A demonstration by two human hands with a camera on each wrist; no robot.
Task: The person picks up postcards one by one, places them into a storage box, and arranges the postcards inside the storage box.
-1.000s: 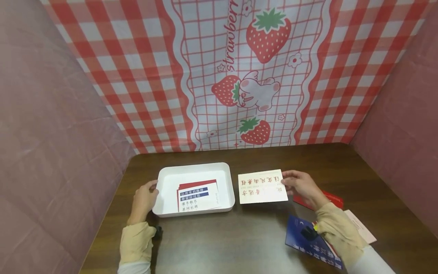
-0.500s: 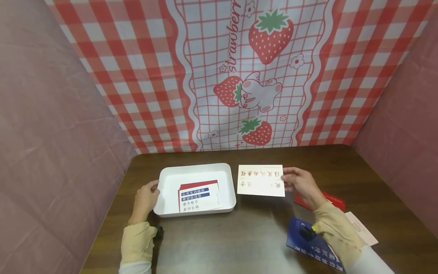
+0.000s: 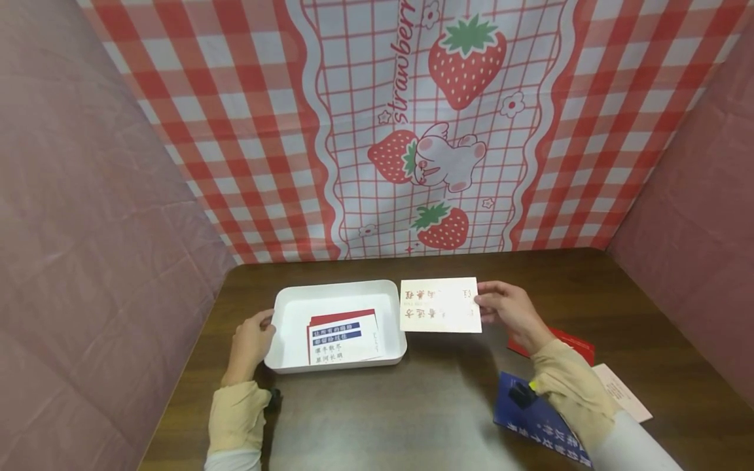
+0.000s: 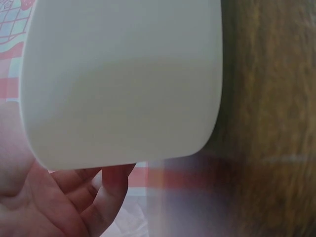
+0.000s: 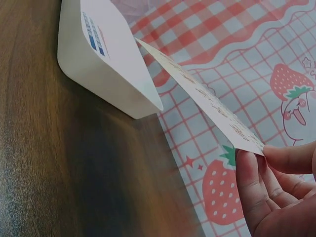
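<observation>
Head view: a dark wood table [image 3: 424, 405] w/ a strawberry-print checked cloth [image 3: 412, 124] hung behind it. A white tray [image 3: 283, 356] sits toward the table's left side, about midway front to back. Inside it, a small stack of cards [image 3: 344, 337], top one white w/ blue bars, a red one beneath. Left hand [image 3: 250, 343] rests against the tray's left rim, fingers loosely bent on the edge. Right hand [image 3: 509, 311] pinches the right end of a cream card [image 3: 438, 305] w/ red characters; the card is lifted off the table, its left edge just over the tray's right rim. Near the table's front right corner lie a red card [image 3: 574, 343], a blue booklet [image 3: 530, 418] and a pale card [image 3: 624, 392], partly under the right forearm.

Left wrist view: tray's white outer wall [image 4: 123, 84] fills the frame; fingers [image 4: 106, 190] curl under its rounded corner, touching it.

Right wrist view: thumb and fingers [image 5: 252, 190] grip the cream card's [image 5: 207, 106] near corner; the card tilts up, its far end above the tray's [image 5: 98, 74] rim. Blue-barred card shows inside.
</observation>
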